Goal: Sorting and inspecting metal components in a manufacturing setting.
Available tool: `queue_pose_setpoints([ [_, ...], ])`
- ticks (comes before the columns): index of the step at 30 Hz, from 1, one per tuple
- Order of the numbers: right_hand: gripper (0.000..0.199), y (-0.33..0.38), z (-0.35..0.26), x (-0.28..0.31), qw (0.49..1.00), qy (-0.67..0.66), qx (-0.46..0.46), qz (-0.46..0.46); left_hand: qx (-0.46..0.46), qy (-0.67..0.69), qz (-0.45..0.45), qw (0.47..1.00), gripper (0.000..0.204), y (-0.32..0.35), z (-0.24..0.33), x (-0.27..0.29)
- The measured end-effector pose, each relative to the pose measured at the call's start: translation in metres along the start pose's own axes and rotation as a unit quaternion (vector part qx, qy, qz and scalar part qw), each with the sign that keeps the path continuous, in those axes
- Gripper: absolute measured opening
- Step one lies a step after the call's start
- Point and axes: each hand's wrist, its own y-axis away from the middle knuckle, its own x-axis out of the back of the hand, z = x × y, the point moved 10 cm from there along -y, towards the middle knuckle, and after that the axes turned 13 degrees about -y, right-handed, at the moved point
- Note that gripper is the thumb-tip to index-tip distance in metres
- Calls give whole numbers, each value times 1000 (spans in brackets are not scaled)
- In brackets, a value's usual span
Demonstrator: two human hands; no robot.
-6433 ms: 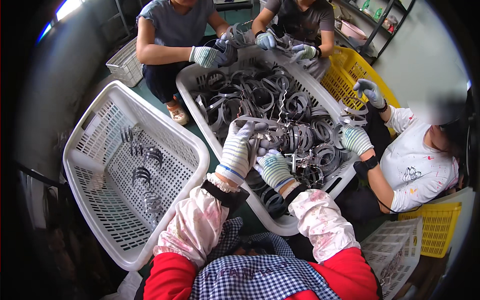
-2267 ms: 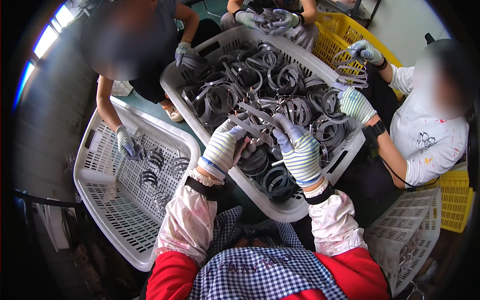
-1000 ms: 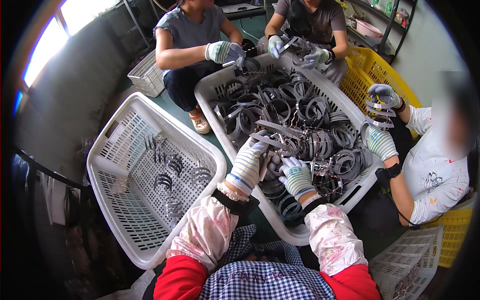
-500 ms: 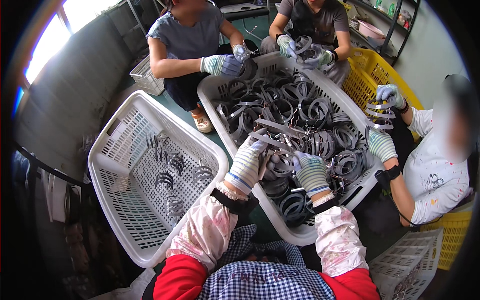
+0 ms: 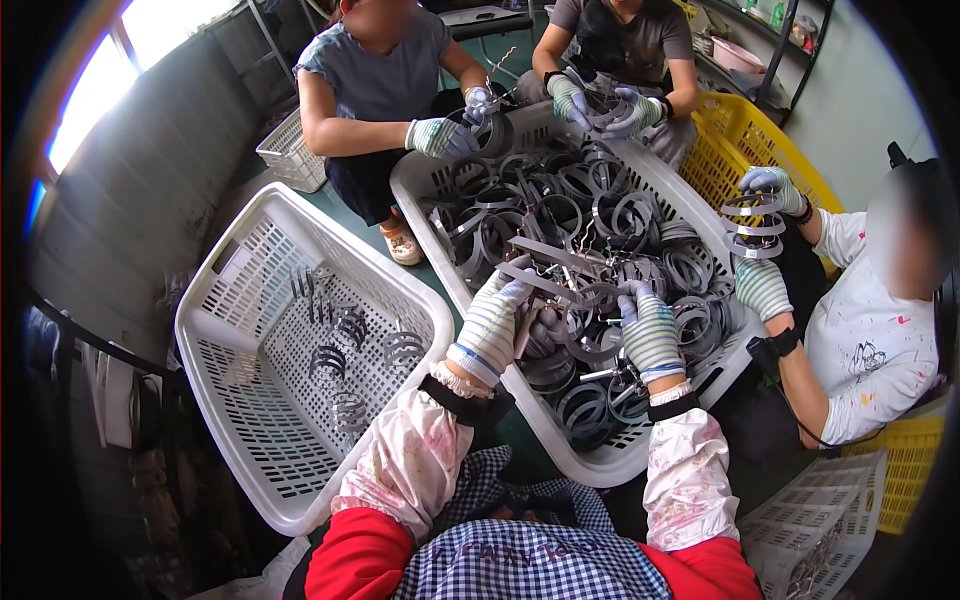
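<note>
Both my hands wear pale striped gloves and are raised over a white plastic basket (image 5: 600, 470) heaped with grey flat metal rings (image 5: 560, 218). My left hand (image 5: 492, 328) is closed on the left end of a loose spiral of flat metal bands (image 5: 548, 284). At the spiral's right side, my right hand (image 5: 652, 335) has its fingers closed on a curved band. The bands spread between the two hands above the heap. Small coppery wavy strips and short silvery pins show among the rings. My fingertips are partly hidden by the bands.
Left of me stands a second white basket (image 5: 290, 520) with several spirals (image 5: 328, 360) on its bottom. Three gloved co-workers sit around the heap; the right one holds a spiral (image 5: 755, 228). Yellow crates (image 5: 790, 150) and a black shelf (image 5: 775, 60) stand beyond.
My right hand has moved right and slightly up, spreading the bands from my left hand, which stays nearly still. The right co-worker's spiral has shifted left and drawn closer together.
</note>
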Motion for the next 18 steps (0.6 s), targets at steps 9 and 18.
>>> queue_pose_setpoints([
  [9, 17, 2, 3, -3, 998, -8, -12, -58, 4, -30, 3, 1000, 23, 0, 1, -1],
  [18, 19, 2, 21, 4, 996, -86, -27, -2, -7, -34, 7, 999, 22, 4, 6, -6],
])
